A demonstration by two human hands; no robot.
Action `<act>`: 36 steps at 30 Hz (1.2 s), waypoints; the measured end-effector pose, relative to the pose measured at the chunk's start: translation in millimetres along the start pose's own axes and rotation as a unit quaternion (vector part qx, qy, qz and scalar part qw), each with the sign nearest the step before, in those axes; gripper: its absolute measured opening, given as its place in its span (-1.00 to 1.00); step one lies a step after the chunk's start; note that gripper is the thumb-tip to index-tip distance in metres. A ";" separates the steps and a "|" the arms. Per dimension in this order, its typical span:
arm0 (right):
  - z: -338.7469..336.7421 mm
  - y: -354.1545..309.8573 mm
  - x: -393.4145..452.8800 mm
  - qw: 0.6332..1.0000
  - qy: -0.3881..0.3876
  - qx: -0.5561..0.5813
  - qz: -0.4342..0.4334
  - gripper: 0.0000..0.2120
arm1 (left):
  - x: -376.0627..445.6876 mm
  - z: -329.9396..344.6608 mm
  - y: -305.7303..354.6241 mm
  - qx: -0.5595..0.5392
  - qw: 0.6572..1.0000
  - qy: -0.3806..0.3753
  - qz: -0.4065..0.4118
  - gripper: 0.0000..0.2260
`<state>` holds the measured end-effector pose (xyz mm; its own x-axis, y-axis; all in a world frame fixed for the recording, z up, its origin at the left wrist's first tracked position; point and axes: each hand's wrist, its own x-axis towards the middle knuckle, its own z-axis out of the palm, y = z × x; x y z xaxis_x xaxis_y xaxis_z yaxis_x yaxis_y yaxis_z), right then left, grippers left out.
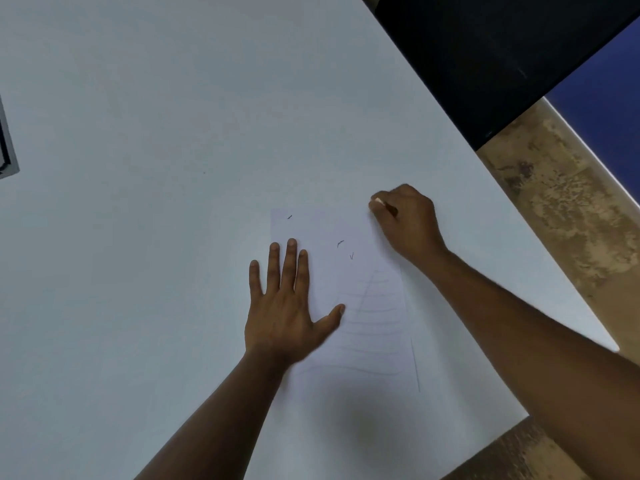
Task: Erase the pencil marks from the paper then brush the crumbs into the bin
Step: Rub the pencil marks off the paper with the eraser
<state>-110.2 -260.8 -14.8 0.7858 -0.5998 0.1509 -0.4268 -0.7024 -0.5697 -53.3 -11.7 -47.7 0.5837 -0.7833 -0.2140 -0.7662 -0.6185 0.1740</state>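
Note:
A white sheet of paper (360, 306) lies on the white table (156, 133), with faint pencil lines across its near half. A few dark eraser crumbs (340, 243) are scattered on its far half. My left hand (287, 306) lies flat with fingers spread on the paper's left edge. My right hand (407, 220) is closed at the paper's far right corner, pinching a small white eraser (378, 201) whose tip shows between the fingers. No bin is in view.
The table's right edge runs diagonally, with brown mottled floor (568, 209) beyond it. A black object (502, 46) fills the top right, next to a blue surface (609, 98). A dark framed thing (7, 147) sits at the left edge.

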 end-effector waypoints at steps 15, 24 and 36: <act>9.0 -35.6 -102.5 0.988 -0.070 0.136 0.000 -0.79 | -9.7 -4.3 6.6 -0.077 0.994 0.042 -0.061 -0.29; -8.5 -1.4 -53.7 0.971 -0.202 0.128 -0.028 -0.85 | -34.0 3.0 -22.2 -0.017 1.000 0.010 0.003 -0.13; 36.3 -65.5 -115.2 0.977 -0.161 0.030 -0.138 -0.87 | -32.8 6.8 -18.8 -0.019 1.000 0.021 -0.009 -0.01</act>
<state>-156.5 -131.8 -24.2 0.9714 -0.2323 0.0502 -0.1587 -0.7912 -0.5906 -59.9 26.1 -50.5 0.6086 -0.7737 -0.1762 -0.7457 -0.6335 0.2062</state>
